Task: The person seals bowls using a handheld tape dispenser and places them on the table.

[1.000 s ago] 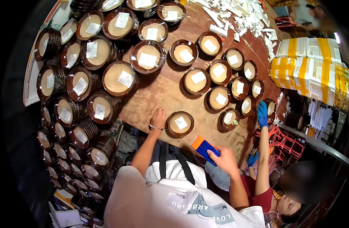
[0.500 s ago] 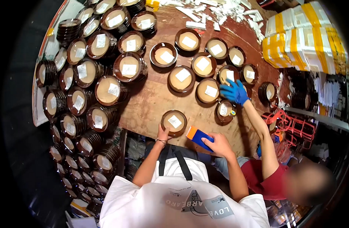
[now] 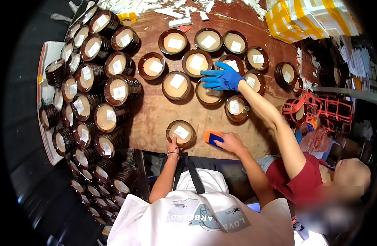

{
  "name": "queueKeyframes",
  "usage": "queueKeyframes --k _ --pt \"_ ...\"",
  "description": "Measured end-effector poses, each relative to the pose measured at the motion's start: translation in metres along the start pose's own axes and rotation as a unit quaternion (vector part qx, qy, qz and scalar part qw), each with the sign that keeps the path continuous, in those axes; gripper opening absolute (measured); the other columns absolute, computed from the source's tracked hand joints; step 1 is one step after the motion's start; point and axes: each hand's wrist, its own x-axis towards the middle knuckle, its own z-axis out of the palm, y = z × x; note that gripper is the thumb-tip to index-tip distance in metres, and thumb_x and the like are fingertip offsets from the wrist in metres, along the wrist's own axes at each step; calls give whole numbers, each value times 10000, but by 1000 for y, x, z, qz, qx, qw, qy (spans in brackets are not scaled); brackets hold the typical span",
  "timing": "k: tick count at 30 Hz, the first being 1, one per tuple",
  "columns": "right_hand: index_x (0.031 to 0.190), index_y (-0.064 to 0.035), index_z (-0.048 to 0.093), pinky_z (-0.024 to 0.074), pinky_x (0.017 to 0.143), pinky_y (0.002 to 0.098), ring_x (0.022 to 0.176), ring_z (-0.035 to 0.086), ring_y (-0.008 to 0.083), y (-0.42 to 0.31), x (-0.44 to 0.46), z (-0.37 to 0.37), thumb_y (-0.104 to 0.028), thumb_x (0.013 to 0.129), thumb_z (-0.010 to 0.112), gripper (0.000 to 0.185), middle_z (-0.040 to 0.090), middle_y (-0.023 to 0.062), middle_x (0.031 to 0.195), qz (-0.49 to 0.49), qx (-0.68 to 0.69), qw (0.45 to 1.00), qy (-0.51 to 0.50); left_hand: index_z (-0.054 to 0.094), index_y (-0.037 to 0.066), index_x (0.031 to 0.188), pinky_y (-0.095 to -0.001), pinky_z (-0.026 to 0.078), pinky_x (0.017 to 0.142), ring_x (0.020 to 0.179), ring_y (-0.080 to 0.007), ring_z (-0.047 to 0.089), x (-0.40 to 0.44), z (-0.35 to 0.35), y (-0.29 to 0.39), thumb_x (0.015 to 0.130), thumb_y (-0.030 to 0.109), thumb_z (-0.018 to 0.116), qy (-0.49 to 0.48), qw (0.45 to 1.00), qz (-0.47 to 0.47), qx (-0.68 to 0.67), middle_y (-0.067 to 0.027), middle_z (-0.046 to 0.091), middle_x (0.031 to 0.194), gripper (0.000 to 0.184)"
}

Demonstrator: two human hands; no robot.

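My left hand [image 3: 173, 146] grips the near rim of a round brown dish [image 3: 175, 130], thumb on top. A tan disc and a white label cover the dish's middle. To its right, my right hand [image 3: 233, 142] is closed around a small orange-and-blue block [image 3: 213, 138], low over the near part of the wooden table. Beyond my hands sits a group of similar labelled brown dishes [image 3: 176, 87]. A co-worker's blue-gloved hand [image 3: 223, 78] reaches over one of them from the right.
Tall leaning stacks of brown dishes [image 3: 106, 119] crowd the table's left side. White foam scraps [image 3: 174, 22] lie along the far edge. Foam boxes with yellow tape [image 3: 307, 18] stand at the far right, and red strapping [image 3: 319, 108] wraps more dishes on the right.
The camera view has shifted. My right hand has brought the orange-and-blue block lower, nearer the table. The co-worker's gloved hand has moved left to a neighbouring dish. My left hand keeps its dish.
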Motion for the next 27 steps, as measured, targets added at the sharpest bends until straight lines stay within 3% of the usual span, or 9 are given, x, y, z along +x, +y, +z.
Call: queueKeyframes --k 10,12,13,16,20,22,23,25,27 --pt "846 16 740 565 756 461 786 707 373 -66 52 39 -445 824 711 463 718 218 827 11 -41 998 39 484 115 1378 -335 614 511 849 -226 728 7 -12 0 1022 330 578 -39 999 -12 -8 -107 679 1143 426" --pt "847 12 743 566 749 462 784 708 375 -75 55 46 -443 828 713 456 717 220 826 42 -22 999 26 468 94 1393 -407 643 610 934 -276 725 11 -15 -6 1025 338 571 -71 997 8 -31 -128 659 1200 453" --pt "847 7 746 566 741 464 781 709 377 -82 64 49 -440 831 716 449 717 223 824 67 -3 998 13 453 72 1408 -491 637 776 1049 -325 695 11 -15 -5 1036 333 556 -75 992 -30 -100 -150 634 1265 466" --pt "852 2 743 562 723 476 784 707 389 -110 66 68 -442 856 696 446 716 225 816 86 28 993 81 418 46 1443 -545 553 988 1211 -361 616 6 -21 7 1056 369 512 -139 957 -91 -238 -190 584 1358 513" --pt "965 -26 740 560 717 477 786 702 393 -113 23 50 -429 878 679 417 718 209 831 167 66 969 170 400 36 1462 -538 549 1005 1231 -363 601 5 -5 -5 1069 395 470 -91 967 -96 -220 -192 544 1413 537" --pt "1120 -126 735 555 718 487 800 700 390 -92 -6 51 -441 898 661 392 726 195 876 173 82 944 267 390 40 1468 -524 518 1055 1261 -361 580 8 12 -25 1082 401 430 -82 954 -97 -273 -183 529 1429 530" --pt "1129 -80 726 556 705 455 825 716 371 -91 -22 37 -382 901 687 381 727 210 945 211 88 942 246 385 36 1464 -532 504 1072 1260 -355 583 6 23 -33 1080 414 428 -79 947 -91 -299 -171 539 1415 540" --pt "1107 -11 704 551 709 392 811 728 313 -70 -38 38 -263 878 743 343 729 198 942 139 235 918 287 410 16 1449 -486 451 1138 1279 -366 567 -7 52 -22 1101 407 336 -79 862 -203 -458 -186 565 1389 528" --pt "1084 13 691 542 716 368 792 713 278 -62 -48 36 -213 859 761 327 721 183 907 92 275 910 295 484 25 1384 -464 484 1103 1237 -344 603 -16 64 -9 1096 430 346 -185 777 -350 -489 -167 626 1313 515"
